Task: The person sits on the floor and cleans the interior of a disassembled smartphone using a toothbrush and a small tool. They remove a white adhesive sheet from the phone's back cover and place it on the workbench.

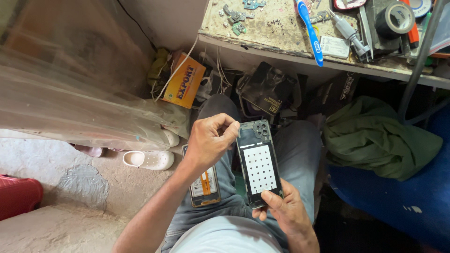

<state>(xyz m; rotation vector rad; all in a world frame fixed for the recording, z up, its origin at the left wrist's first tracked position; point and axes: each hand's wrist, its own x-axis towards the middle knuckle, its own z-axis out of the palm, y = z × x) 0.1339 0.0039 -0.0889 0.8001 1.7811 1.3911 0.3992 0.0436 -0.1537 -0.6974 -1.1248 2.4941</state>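
Right hand (pixel 286 211) grips the lower end of a phone back cover (pixel 258 161), inner side up, white dotted pad showing, held over the lap. Left hand (pixel 211 138) is curled, fingertips pinching at the cover's upper left edge near the camera cutout. 1 opened phone body (pixel 205 185) lies on the left thigh, partly under the left wrist. Workbench (pixel 281 49) above, blue toothbrush (pixel 310 30) on it.

Back cover (pixel 258 161) right of opened phone (pixel 205 185)
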